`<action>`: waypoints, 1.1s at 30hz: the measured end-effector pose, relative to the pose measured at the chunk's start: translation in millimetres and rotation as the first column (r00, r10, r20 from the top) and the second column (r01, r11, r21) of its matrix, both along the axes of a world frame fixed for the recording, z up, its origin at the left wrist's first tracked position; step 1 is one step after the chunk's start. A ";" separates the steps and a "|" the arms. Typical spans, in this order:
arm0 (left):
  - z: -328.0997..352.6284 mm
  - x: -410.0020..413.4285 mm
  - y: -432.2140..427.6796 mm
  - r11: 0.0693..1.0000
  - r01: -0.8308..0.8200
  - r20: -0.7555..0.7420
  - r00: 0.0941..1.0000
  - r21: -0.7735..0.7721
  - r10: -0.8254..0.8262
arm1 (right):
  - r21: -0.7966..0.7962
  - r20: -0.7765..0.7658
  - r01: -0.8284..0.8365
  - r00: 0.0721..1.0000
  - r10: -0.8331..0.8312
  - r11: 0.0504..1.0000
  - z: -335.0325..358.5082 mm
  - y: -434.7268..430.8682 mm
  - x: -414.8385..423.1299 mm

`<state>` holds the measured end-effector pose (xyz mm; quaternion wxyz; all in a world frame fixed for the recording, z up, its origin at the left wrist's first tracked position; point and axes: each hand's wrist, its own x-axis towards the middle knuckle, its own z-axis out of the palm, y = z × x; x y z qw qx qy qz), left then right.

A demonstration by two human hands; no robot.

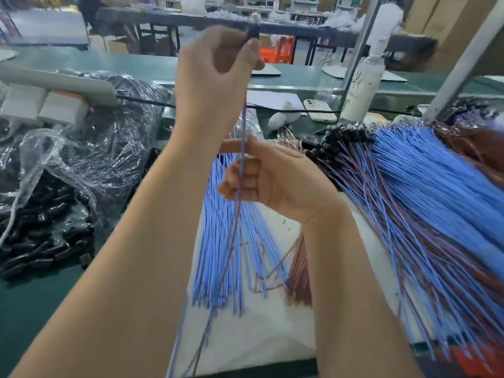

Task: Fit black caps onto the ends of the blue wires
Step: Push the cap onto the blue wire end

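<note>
Green workbench (41,304) carries a big fan of capped blue and brown wires (425,192) at right, and a pile of loose black plastic caps (41,241) at left. Raised left hand (215,75) pinches a small black cap (252,36) atop one thin blue wire (242,137). Lower down, the right hand (270,181) is closed around that wire.

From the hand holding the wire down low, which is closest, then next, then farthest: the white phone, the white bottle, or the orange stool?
Judged from the right hand in the head view:
1. The white phone, on the bench just beyond it, to its right.
2. The white bottle, standing farther back and right.
3. The orange stool, far off behind the bench.
</note>
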<state>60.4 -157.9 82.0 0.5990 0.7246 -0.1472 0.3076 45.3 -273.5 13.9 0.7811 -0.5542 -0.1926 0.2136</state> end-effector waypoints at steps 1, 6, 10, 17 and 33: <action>10.7 4.6 -10.1 0.999 0.015 0.015 1.000 -0.036 -0.014 | -0.004 0.063 0.029 0.998 -0.029 1.000 9.6 -15.1 -6.0; 14.6 42.3 -81.4 0.958 0.179 -0.405 0.877 -0.224 -0.258 | -0.322 0.356 0.688 0.724 -0.590 0.650 46.7 -95.0 -32.5; -14.2 39.2 -156.2 0.856 0.252 -0.339 0.839 -0.451 -0.426 | -0.520 0.710 0.852 0.394 -0.583 -0.057 24.1 -143.7 -24.9; -112.8 31.5 -208.0 0.940 0.340 -0.593 0.761 0.021 -0.262 | -0.667 0.669 0.686 0.379 -0.639 -0.292 -54.6 -167.4 -3.3; -92.6 46.9 -10.7 0.936 -0.084 -0.444 0.892 -0.342 -0.082 | -0.519 0.599 0.780 0.624 -0.502 0.349 -31.7 18.5 44.0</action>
